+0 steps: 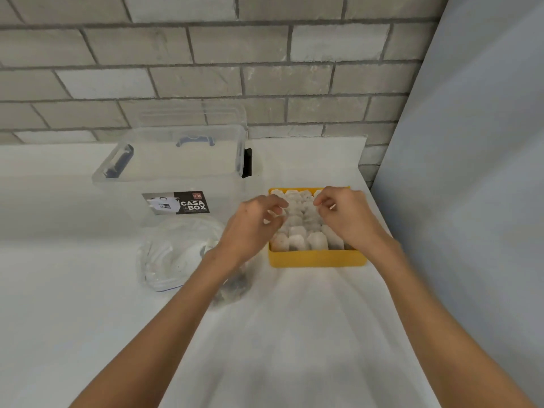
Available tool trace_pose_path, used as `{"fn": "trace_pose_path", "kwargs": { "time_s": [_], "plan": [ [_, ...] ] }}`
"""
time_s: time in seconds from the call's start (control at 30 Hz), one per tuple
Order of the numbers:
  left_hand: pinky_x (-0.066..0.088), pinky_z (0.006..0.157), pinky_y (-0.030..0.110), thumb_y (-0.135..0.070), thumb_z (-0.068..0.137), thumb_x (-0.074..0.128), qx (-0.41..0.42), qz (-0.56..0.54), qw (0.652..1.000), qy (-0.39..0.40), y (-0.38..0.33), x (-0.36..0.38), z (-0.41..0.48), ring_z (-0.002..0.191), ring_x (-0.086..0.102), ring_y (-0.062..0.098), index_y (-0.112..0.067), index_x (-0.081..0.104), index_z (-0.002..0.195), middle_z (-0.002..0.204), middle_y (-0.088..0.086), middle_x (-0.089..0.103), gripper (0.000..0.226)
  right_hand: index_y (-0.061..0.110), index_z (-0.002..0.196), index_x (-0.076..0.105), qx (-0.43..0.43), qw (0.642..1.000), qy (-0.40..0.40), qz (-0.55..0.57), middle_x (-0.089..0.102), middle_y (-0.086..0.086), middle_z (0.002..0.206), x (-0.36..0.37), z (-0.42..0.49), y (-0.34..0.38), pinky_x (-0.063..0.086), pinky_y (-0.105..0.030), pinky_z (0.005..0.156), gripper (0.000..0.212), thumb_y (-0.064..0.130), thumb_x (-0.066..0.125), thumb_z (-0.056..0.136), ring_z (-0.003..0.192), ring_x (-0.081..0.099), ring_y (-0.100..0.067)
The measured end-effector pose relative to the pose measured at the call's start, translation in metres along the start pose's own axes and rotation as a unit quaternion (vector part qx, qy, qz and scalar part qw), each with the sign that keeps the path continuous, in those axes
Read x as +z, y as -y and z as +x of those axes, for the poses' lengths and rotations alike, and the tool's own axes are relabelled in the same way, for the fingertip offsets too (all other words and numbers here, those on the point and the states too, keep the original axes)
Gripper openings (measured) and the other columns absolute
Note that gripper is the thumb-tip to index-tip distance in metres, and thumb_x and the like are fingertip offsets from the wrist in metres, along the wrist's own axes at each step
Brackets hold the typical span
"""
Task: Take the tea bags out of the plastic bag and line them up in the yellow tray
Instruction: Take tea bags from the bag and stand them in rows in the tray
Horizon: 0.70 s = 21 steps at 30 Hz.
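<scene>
Both grips sit over the tray [318,259] at the bench's [294,334] right edge. Left grip [256,219] is on its left side and right grip [344,216] on its right, fingers curled down among the tea bags [298,240]. Can't tell if either pinches one or just nudges. Bags stand upright in rows running near-to-far, tray approx full. Plastic bag [173,254] lies left of the tray, partly under the left forearm, so the left grip is nearer for any next reach. Dark bits in its near end may be leftover bags, unclear.
</scene>
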<state>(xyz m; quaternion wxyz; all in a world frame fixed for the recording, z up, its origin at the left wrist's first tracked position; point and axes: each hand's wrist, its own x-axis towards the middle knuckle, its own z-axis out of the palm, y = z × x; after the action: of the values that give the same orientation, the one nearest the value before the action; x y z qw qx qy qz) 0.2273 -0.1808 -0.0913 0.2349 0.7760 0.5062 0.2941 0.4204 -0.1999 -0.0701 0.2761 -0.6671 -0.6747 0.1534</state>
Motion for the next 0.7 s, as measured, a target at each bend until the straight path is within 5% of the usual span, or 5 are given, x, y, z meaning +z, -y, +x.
{"fn": "trace_pose_path", "kwargs": {
  "time_s": [0.1,0.23,0.33,0.5,0.7],
  "plan": [
    [0.053,0.076,0.032,-0.018,0.087,0.065,-0.043,-0.01,0.997,-0.056,0.018,-0.029,-0.023,0.077,0.062,0.005,-0.028,0.067,0.102,0.089,-0.014,0.066,0.018,0.012,0.096,0.069,-0.051,0.997,0.045,0.025,0.066,-0.002,0.089,0.017,-0.004,0.026,0.044,-0.007,0.066,0.018,0.005,0.055,0.088,0.067,0.053,-0.005],
    [0.045,0.07,0.01,-0.015,0.087,0.066,-0.106,-0.004,0.99,-0.098,0.052,-0.064,-0.05,0.075,0.062,0.004,-0.023,0.07,0.093,0.084,-0.015,0.067,0.011,0.01,0.096,0.07,-0.085,0.989,0.104,0.057,0.066,-0.003,0.082,0.045,-0.007,0.061,0.046,-0.017,0.062,0.018,0.004,0.055,0.088,0.064,0.057,-0.007],
    [0.038,0.066,-0.002,-0.005,0.085,0.066,-0.131,0.061,0.988,-0.058,0.085,-0.079,-0.061,0.069,0.061,0.007,-0.016,0.073,0.087,0.081,-0.008,0.069,0.013,0.012,0.093,0.07,-0.098,0.985,0.119,0.078,0.066,-0.001,0.078,0.068,-0.012,0.091,0.052,-0.027,0.071,0.019,0.006,0.054,0.086,0.072,0.061,-0.014],
    [0.045,0.068,0.006,0.004,0.077,0.068,-0.17,0.081,0.978,0.087,0.125,-0.075,-0.074,0.073,0.062,0.012,-0.015,0.072,0.084,0.08,-0.001,0.067,0.02,0.02,0.109,0.058,0.003,0.989,0.146,-0.033,0.058,-0.007,0.113,0.114,-0.03,0.124,0.049,-0.038,0.084,0.021,0.028,0.051,0.092,0.103,0.057,-0.03],
    [0.045,0.08,0.023,-0.027,0.077,0.077,-0.178,0.039,0.972,0.151,0.147,-0.061,-0.074,0.086,0.058,0.018,-0.018,0.058,0.119,0.101,0.002,0.06,0.047,0.026,0.138,0.04,0.14,0.964,0.223,-0.027,0.043,-0.012,0.127,0.159,-0.043,0.125,0.04,-0.037,0.098,0.049,0.024,0.051,0.09,0.121,0.043,-0.035]
  ]
}}
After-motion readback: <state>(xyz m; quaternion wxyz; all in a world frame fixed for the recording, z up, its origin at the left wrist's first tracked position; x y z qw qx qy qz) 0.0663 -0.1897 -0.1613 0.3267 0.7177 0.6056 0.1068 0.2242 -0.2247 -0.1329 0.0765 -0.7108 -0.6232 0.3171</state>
